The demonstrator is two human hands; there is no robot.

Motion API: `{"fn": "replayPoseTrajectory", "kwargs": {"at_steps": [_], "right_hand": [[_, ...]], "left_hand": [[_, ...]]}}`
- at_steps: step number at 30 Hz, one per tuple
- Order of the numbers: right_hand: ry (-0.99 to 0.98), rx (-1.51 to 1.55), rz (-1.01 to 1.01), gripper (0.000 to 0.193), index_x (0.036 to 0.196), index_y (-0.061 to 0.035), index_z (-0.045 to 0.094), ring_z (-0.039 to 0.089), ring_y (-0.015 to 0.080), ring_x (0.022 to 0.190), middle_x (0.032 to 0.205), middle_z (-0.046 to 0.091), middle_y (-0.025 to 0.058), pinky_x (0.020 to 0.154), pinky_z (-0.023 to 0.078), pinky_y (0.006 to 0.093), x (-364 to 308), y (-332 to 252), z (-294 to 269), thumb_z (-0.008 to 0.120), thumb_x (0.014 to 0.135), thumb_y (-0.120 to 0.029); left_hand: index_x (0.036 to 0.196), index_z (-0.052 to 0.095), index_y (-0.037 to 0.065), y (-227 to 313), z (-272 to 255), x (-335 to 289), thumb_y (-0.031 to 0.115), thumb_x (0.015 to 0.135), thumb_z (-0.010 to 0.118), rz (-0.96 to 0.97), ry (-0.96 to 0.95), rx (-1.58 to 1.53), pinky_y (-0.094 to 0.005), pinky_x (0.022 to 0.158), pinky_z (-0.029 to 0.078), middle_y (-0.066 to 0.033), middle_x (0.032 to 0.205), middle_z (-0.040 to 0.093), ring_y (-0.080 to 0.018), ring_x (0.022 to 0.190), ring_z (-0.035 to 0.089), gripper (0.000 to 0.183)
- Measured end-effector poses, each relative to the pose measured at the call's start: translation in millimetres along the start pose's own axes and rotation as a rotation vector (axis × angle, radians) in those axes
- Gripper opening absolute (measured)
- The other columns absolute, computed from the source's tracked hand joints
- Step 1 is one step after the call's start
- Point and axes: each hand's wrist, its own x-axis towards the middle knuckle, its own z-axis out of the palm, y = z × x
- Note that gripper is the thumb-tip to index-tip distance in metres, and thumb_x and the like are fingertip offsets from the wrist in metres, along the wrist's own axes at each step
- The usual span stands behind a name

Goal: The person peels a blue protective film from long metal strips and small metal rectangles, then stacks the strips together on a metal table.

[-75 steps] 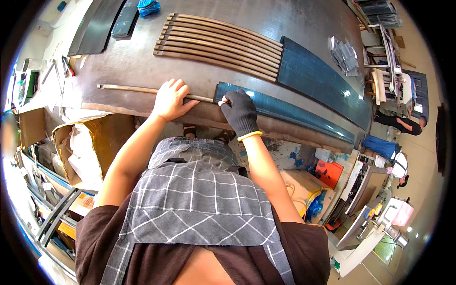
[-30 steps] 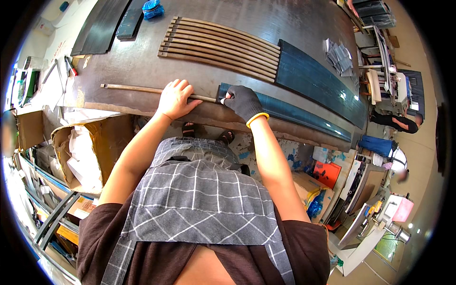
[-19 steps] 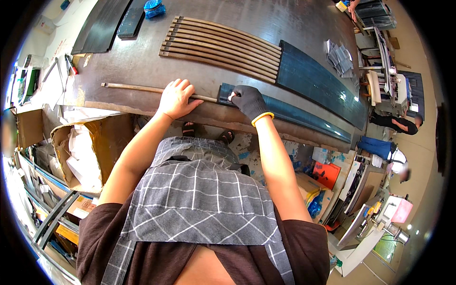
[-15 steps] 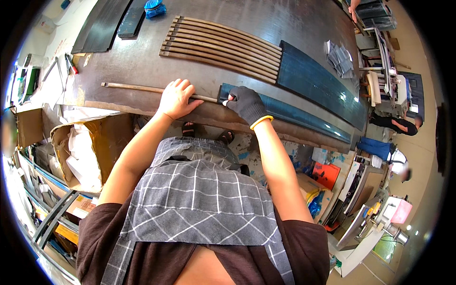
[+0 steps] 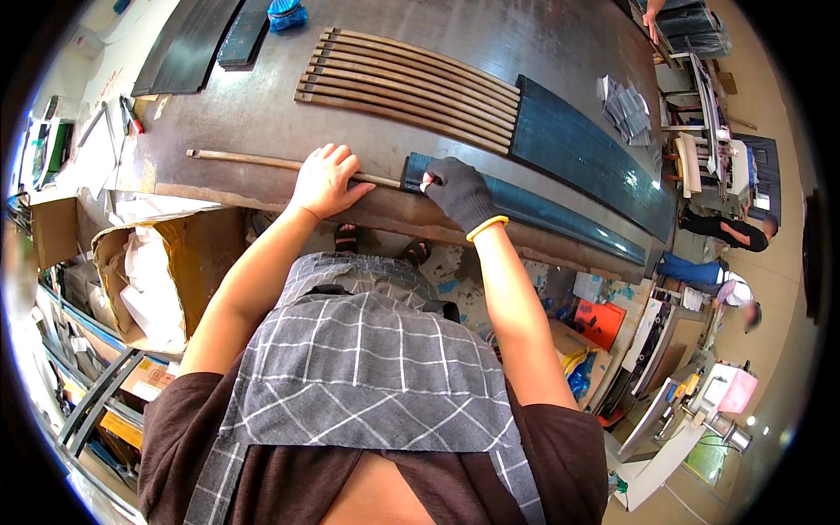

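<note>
My bare left hand [image 5: 324, 180] lies curled over one thin wooden strip [image 5: 249, 160] near the front edge of the counter [image 5: 560, 44], fingers folded down on it in a loose grip that presses it flat. My gloved right hand [image 5: 458, 192] pinches that strip's right end, where it meets a long blue-green strip [image 5: 560, 214], its grip closed tight. Farther back lie seven more wooden strips [image 5: 407, 83] in a row, touching a wider blue-green panel [image 5: 582, 153].

top: dark brown short-sleeved | apron: grey checked | right hand [image 5: 457, 192]: dark glove, yellow cuff | left hand [image 5: 324, 180]: bare
</note>
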Motion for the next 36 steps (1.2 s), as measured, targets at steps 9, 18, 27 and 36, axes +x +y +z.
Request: {"fn": "replayPoseTrajectory", "kwargs": {"at_steps": [9,18,27,36], "right_hand": [[-0.087,-0.150,-0.111,0.017,0.086,-0.0057,0.064,0.064,0.0344,0.089,0.093,0.064,0.0165,0.078,0.051,0.0435,5.3,-12.3,4.1,0.061,0.085,-0.023],[0.455,0.237,0.142,0.018,0.093,-0.0089,0.057,0.063,0.0381,0.089,0.092,0.062,0.0171,0.074,0.050,0.0453,3.0,50.0,-13.0,0.058,0.090,-0.027],[0.781,1.741,-0.079,0.014,0.085,-0.0122,0.057,0.053,0.0117,0.064,0.075,0.056,0.0023,0.063,0.047,0.0297,-163.8,69.7,-183.8,0.056,0.095,-0.021],[1.721,0.378,0.385,0.019,0.101,-0.0002,0.063,0.063,0.0241,0.089,0.097,0.065,0.0128,0.082,0.052,0.0369,-414.0,98.4,-236.6,0.061,0.087,-0.014]], "left_hand": [[0.079,0.056,0.010,-0.9,1.0,-0.7,0.035,0.072,0.077,0.003,0.001,0.007,-0.0400,0.076,0.045,-0.0076,0.083,0.053,-0.0296,0.084,0.054,0.034],[0.081,0.060,0.009,8.6,-3.8,5.5,0.041,0.072,0.077,-0.035,-0.019,-0.025,-0.0402,0.078,0.044,-0.0074,0.086,0.056,-0.0289,0.087,0.054,0.038],[0.066,0.062,0.012,67.1,34.5,35.1,0.051,0.070,0.077,-0.366,-0.054,0.057,-0.0413,0.080,0.039,-0.0047,0.080,0.056,-0.0267,0.087,0.054,0.042],[0.072,0.063,0.012,42.8,31.0,28.3,0.048,0.069,0.078,-0.164,-0.138,0.005,-0.0397,0.078,0.040,-0.0050,0.083,0.057,-0.0276,0.090,0.056,0.039]]}}
